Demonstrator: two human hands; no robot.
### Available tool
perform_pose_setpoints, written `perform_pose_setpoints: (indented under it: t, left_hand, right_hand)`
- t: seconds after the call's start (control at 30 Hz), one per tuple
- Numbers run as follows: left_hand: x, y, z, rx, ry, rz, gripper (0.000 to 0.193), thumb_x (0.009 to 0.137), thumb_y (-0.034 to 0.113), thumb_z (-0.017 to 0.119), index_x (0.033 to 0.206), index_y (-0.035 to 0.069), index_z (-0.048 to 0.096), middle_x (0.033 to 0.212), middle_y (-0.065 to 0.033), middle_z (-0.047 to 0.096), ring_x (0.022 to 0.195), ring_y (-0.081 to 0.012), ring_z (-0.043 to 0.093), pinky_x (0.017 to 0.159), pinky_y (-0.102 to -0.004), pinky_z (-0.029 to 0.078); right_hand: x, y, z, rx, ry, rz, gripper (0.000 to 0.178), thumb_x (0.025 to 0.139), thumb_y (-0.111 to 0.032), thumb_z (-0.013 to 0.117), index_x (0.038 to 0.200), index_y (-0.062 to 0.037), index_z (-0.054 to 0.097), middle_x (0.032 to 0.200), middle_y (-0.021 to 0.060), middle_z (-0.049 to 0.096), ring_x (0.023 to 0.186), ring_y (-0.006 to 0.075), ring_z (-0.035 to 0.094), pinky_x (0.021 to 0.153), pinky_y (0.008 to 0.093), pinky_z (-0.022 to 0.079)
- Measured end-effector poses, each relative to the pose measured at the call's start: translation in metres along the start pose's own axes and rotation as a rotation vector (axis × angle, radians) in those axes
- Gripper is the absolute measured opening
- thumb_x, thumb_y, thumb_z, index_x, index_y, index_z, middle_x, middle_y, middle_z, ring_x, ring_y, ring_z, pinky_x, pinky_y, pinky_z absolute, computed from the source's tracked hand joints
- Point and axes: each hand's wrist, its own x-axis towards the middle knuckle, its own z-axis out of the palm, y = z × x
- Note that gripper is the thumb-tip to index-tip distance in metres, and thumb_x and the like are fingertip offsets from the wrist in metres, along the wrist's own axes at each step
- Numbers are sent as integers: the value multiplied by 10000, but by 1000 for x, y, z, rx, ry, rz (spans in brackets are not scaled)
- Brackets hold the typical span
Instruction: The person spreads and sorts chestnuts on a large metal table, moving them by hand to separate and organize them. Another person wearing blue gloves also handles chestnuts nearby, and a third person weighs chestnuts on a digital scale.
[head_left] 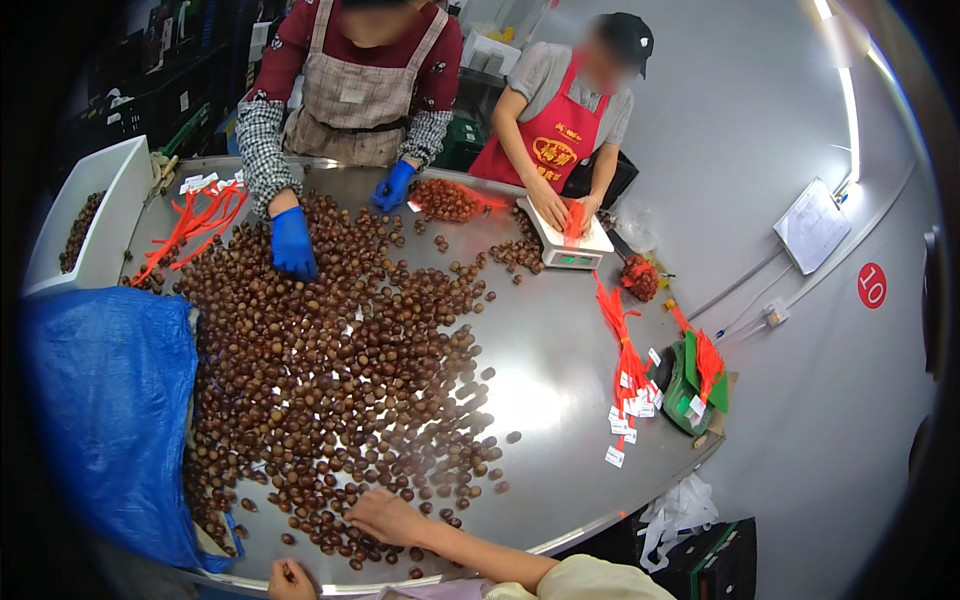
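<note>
A broad heap of brown chestnuts (330, 370) is spread over the metal table (545, 455). At the near side of the heap my right hand (385, 517) reaches in from the right, fingers bent down and closed among the chestnuts. Anything in its fingertips is hidden. My left hand (290, 582) is at the table's near edge, curled round a chestnut (289, 573) that shows dark between the fingers.
Across the table, a co-worker's blue-gloved hand (293, 245) touches the heap. Another co-worker's hands press a red net bag on a white scale (575, 250). Red nets (625, 350) with white tags lie at right, a blue tarp (115, 420) and white bin (105, 215) at left.
</note>
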Motion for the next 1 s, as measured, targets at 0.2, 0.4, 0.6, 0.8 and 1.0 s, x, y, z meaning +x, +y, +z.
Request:
perform_pose_setpoints:
  t: [0.2, 0.4, 0.6, 0.8, 1.0]
  left_hand:
    - [6, -9, 6, 3, 92, 118, 128, 827, 115, 638, 729, 55, 580, 572, -93, 526, 491, -253, 502, 484, -357, 403]
    - [7, -1, -4, 22, 17, 72, 124, 818, 93, 651, 725, 43, 585, 530, -71, 499, 439, -212, 483, 442, -324, 382]
    - [5, 3, -3, 65, 4, 37, 109, 800, 83, 665, 726, 42, 596, 548, -77, 527, 446, -209, 502, 442, -312, 394]
    - [12, 5, 1, 72, 1, 47, 106, 793, 85, 672, 726, 46, 599, 546, -76, 523, 435, -211, 505, 440, -310, 402]
    - [9, 10, -5, 66, 48, 10, 107, 784, 69, 678, 720, 45, 596, 544, -70, 515, 417, -174, 483, 424, -288, 385]
  right_hand:
    - [12, 3, -37, -398, -121, 224, 405, 876, -278, 548, 1267, -175, 523, 1367, 75, 454, 1349, 280, 312, 1093, 560, 182]
    - [16, 80, -69, -703, -128, 442, 545, 959, -516, 317, 1441, -261, 334, 1541, -7, 218, 1439, 220, 117, 1141, 533, 54]
    - [61, 149, -100, -780, 76, 369, 529, 966, -472, 344, 1441, -239, 342, 1525, 25, 262, 1429, 235, 153, 1145, 513, 35]
    - [102, 195, -139, -730, 92, 598, 553, 956, -502, 346, 1448, -250, 315, 1533, 25, 239, 1421, 263, 173, 1124, 570, 58]
    - [146, 126, -124, -610, 79, 704, 631, 933, -581, 351, 1457, -235, 282, 1545, 113, 158, 1429, 330, 100, 1073, 661, 116]
